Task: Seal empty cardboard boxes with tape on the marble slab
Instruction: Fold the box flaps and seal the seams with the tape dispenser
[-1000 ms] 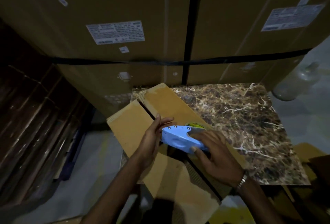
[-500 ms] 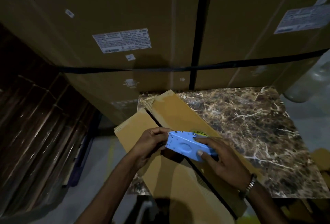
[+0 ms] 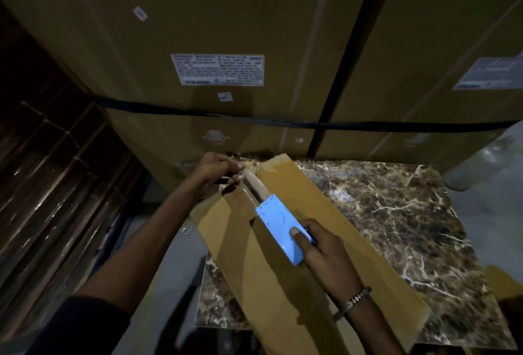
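A long flat cardboard box [image 3: 319,227] lies diagonally on the brown marble slab [image 3: 396,213], its two top flaps meeting along a dark centre seam. My right hand [image 3: 319,250] grips a light blue tape dispenser [image 3: 283,230] that sits on the seam near the box's middle. A strip of tape [image 3: 254,185] runs from the dispenser along the seam to the far end. There my left hand [image 3: 218,170] pinches the tape's end at the box's far corner.
Large strapped cardboard cartons [image 3: 254,43] with white labels rise directly behind the slab. Dark wooden slats [image 3: 56,185] stand at the left. A pale bottle-like shape [image 3: 481,162] shows at the right edge, and grey floor lies below left.
My left hand has moved from beside the dispenser to the box's far end, drawing tape out along the seam. The dispenser has turned in line with the seam.
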The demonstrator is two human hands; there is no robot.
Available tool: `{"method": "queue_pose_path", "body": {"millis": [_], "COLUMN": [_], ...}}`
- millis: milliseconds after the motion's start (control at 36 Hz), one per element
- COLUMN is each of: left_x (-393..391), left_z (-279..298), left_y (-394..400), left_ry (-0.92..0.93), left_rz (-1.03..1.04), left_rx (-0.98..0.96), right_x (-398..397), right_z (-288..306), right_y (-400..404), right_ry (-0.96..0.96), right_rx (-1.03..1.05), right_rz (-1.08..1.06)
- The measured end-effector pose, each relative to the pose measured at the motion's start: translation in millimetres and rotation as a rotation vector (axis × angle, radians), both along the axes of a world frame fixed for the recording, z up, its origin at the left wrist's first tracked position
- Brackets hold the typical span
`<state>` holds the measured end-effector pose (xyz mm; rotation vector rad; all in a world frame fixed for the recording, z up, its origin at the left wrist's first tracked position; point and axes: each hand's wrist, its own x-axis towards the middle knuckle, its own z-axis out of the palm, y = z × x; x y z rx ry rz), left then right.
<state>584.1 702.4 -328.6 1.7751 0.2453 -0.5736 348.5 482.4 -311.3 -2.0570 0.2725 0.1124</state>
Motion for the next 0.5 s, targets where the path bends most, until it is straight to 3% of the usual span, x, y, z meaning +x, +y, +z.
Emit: {"method": "queue_pose_path", "body": {"millis": [194,500], "left_x": [31.7,33.5], "left_z": [-27.4,-84.9], "left_y": [-8.0,-8.5], "left_ry": [-0.064,0.071], "left_rz": [-0.008,0.153], "left_rx": [0.003,-0.027], "right_x": [29.1,58.4], "right_z": [-6.8,-34.5], "right_y": [13.3,24.1], "right_ry": [0.043,0.136], "right_rx": [-0.030,-0.163], "right_rz": [-0.077,-0.096]}}
